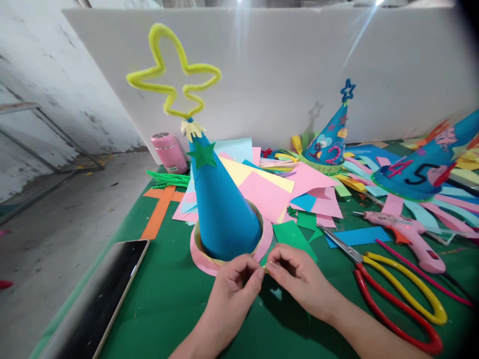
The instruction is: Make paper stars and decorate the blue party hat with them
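Observation:
A blue paper cone hat (222, 209) stands upright on the green table, with a green star stuck on it and a yellow pipe-cleaner star (172, 75) on its tip. A pink paper ring (198, 254) lies round its base. My left hand (235, 284) and my right hand (297, 279) meet just in front of the cone, fingertips pinched together on a tiny pale scrap (265, 269) too small to name.
Red-and-yellow scissors (396, 289) and a pink glue gun (407, 234) lie to the right. A dark tablet (108, 294) lies at the left edge. Loose coloured paper sheets (269, 189), a pink cup (169, 152) and two decorated blue cone hats (331, 139) (419, 169) sit behind.

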The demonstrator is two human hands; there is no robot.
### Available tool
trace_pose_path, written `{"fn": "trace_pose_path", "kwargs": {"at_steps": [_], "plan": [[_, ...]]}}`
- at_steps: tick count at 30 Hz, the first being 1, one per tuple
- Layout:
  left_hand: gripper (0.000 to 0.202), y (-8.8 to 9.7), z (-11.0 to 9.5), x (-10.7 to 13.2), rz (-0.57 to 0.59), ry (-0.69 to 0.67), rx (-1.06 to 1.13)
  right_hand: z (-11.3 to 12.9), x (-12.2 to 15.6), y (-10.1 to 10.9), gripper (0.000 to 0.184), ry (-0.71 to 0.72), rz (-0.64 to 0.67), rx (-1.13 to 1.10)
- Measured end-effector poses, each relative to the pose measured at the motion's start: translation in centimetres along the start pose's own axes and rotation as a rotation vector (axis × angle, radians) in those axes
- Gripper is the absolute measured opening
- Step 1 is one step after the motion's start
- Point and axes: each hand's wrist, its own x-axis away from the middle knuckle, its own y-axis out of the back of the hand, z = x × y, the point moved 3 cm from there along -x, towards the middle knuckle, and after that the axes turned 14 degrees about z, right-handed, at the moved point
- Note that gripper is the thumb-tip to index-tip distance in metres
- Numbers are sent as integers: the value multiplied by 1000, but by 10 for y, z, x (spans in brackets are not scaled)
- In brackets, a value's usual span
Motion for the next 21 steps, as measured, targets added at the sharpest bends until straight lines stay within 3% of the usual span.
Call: {"fn": "trace_pose_path", "kwargs": {"at_steps": [5, 13, 17, 21], "plan": [[22, -1, -3, 1, 30, 15, -22, 5, 3, -1, 16, 98, -28, 145], [24, -3, -10, 5, 67, -54, -152, 8, 6, -4, 18, 144, -76, 130], [28, -5, -11, 4, 81, -36, -27, 6, 8, -5, 20, 130, -123, 43], [29, -6, -5, 2, 135, 12, 153, 1, 6, -6, 21, 70, -87, -149]]}}
